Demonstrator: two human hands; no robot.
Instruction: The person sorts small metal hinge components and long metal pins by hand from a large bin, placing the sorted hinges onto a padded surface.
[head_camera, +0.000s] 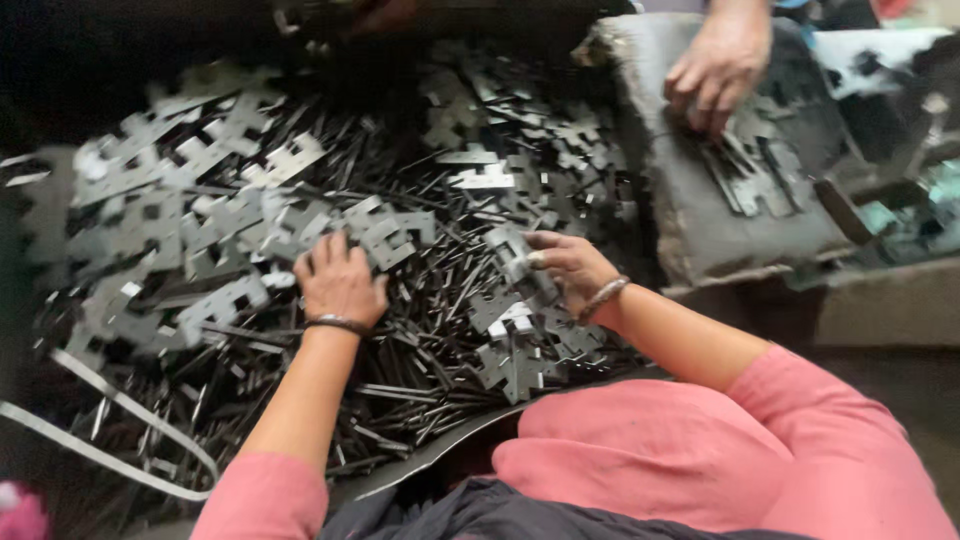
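Fingers of the left hand (338, 280) lie spread flat on the big heap of metal plates (300, 260); the right hand (572, 272) pinches one plate (510, 250) just right of it. Far right, another person's hand (718, 62) presses plates on a grey pad (690, 210).

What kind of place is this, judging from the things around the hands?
Probably a small metal workshop. Both hands, left hand and right hand, dig in a heap of stamped metal pieces, and another person's hand sorts pieces on a worn pad.
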